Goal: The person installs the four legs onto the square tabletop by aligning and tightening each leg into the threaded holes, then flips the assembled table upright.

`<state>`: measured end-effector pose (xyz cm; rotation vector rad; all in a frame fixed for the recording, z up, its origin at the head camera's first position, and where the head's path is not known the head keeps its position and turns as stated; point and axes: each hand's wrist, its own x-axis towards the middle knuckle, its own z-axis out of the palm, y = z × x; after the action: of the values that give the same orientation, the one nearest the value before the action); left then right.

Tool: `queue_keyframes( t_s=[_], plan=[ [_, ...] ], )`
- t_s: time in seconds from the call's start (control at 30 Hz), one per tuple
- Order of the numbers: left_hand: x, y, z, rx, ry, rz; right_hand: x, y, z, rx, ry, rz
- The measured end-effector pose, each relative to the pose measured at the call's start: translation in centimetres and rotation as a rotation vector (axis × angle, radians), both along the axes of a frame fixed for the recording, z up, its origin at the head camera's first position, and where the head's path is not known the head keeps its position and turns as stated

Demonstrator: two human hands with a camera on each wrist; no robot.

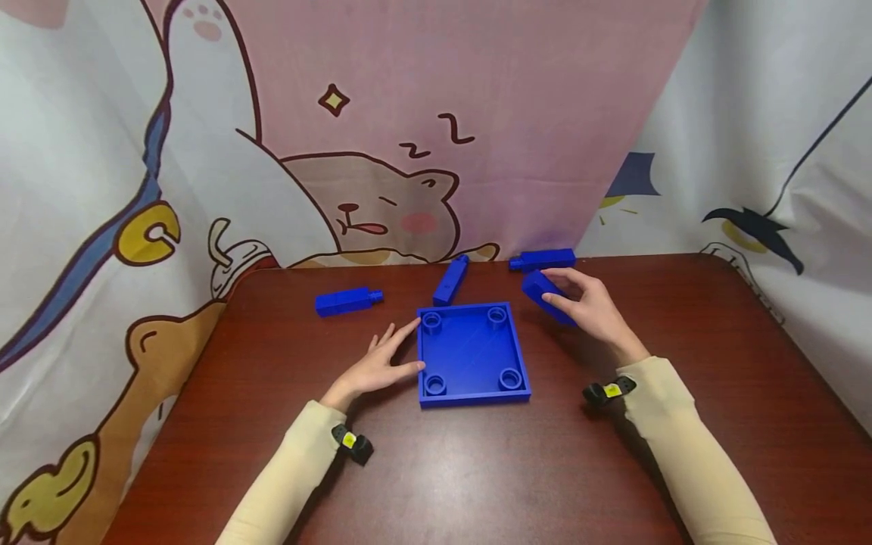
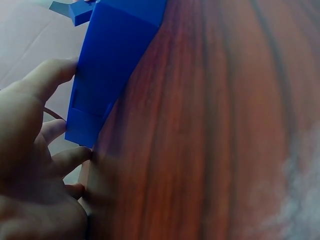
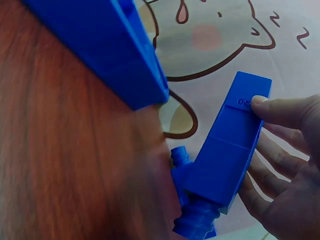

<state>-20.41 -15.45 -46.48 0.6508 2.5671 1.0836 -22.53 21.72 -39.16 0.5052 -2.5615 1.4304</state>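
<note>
A blue square tray-like panel (image 1: 470, 348) lies on the table with a round socket in each corner. My left hand (image 1: 375, 367) touches its left wall, thumb and forefinger spread along the side; in the left wrist view the fingertips (image 2: 67, 70) rest against the blue wall. To the right of the panel, my right hand (image 1: 589, 310) holds a blue square leg (image 3: 227, 140) between thumb and fingers. The leg is tilted above the table, and its screw-threaded end (image 3: 197, 220) points away from the palm. A number is marked near its other end.
Three more blue legs lie on the brown table (image 1: 463, 469): one at the left (image 1: 344, 301), a middle leg (image 1: 451, 281) behind the panel, and a far right leg (image 1: 543, 260) by the back edge. A printed curtain (image 1: 531, 136) hangs behind the table.
</note>
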Motion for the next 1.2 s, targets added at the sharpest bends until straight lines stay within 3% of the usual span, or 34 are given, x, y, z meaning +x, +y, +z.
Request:
queue_keyframes(
  t_s=[0.13,0.37,0.53,0.9,1.2],
  plan=[
    [0.0,-0.1,0.0,-0.011,0.001,-0.007,-0.4,-0.6,0.0,-0.024,-0.008,-0.008],
    [0.0,-0.1,0.3,-0.004,0.0,-0.009,-2.6,-0.7,-1.6,-0.1,-0.015,0.013],
    [-0.2,-0.1,0.3,-0.007,0.0,-0.017,-3.2,-1.5,-1.4,-0.17,0.016,0.032],
    [-0.1,-0.2,0.3,0.011,-0.027,-0.031,-1.3,-4.3,0.8,-0.295,0.008,0.082],
    [-0.3,-0.1,0.5,0.007,-0.052,-0.026,-2.3,-4.7,-1.2,-0.391,-0.006,0.087]
  ],
)
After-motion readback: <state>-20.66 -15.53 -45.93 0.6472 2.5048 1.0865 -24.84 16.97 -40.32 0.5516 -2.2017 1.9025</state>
